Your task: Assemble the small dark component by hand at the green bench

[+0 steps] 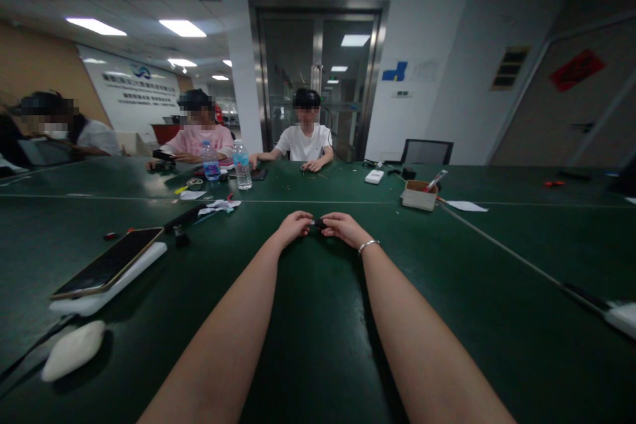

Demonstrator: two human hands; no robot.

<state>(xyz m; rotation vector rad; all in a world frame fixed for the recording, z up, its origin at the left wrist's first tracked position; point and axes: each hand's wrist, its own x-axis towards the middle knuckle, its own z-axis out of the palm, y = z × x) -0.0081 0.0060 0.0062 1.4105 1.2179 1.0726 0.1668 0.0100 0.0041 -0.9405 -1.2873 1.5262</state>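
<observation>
Both my arms stretch forward over the dark green table [318, 344]. Between my fingertips is a small dark object [319, 223], too small to name. My left hand [295, 228] pinches its left end, where a lighter bit shows. The right end is held by the closed fingers of my right hand [342, 228], and a silver bracelet [368, 247] circles that wrist. My hands are close together, just above or on the tabletop.
At left lie a phone [112, 262] on a white block, a white mouse-like object [74, 350] and a small black item [181, 236]. Bottles [242, 165], a small box [420, 195] and a white device [374, 176] stand farther back. People sit across the table.
</observation>
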